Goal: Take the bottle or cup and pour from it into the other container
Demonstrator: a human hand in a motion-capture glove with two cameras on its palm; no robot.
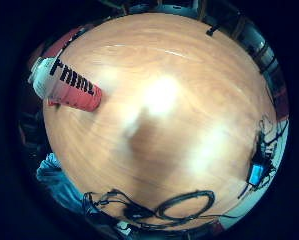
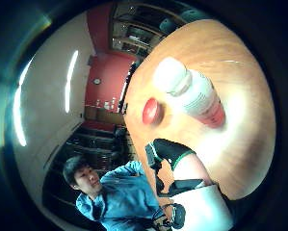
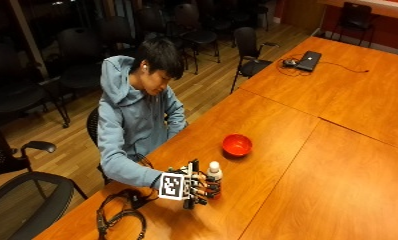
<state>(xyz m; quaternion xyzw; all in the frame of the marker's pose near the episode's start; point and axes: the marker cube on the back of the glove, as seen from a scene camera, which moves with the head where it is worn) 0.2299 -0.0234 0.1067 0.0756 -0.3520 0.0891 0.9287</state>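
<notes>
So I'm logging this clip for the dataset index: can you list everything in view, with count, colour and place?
Plastic bottle with white cap, white upper body and red lower part: one, upright on the table near the person's edge, right beside the gloved hand.
Round red bowl: one, on the table, farther along from the bottle.
Long wooden table: one, orange-brown.
Black cable bundle: one, coiled on the table by the person's forearm.
Dark laptop: one, at the far end of the table.
Black chairs: several, around the table and behind the person.
Black-gloved right hand: one, at the bottle; whether it grips it cannot be told.
</notes>
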